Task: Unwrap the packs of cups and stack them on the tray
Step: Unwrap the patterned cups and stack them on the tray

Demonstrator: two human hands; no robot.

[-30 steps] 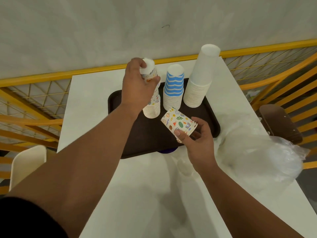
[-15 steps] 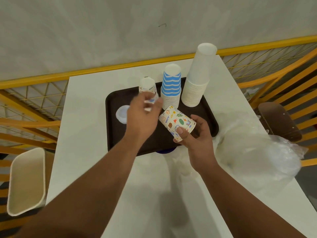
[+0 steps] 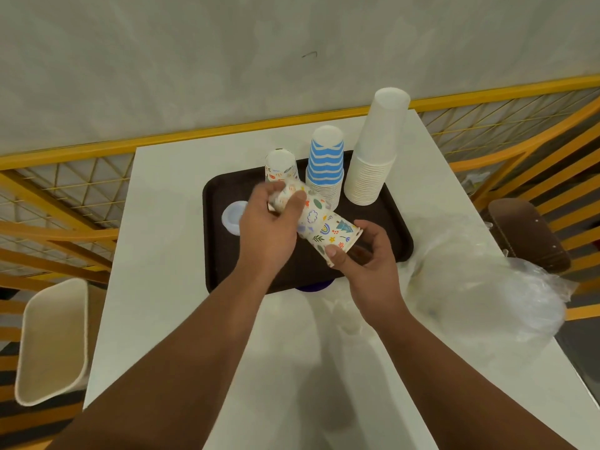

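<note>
Patterned cups, gripped by both hands

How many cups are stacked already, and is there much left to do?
Three stacks already stand on the tray: white cups, blue striped cups and patterned cups. Both hands, left and right, hold another bunch of patterned cups, not yet stacked. Empty wrapping lies aside; no full packs show.

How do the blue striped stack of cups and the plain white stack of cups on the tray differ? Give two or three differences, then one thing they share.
The blue striped stack has blue and white bands; the plain white stack has no pattern. The white stack rises taller than the striped one. The white stack stands nearer the right edge of the tray, the striped stack to its left. Both stand upside down on the tray, untouched by the hands.
</note>
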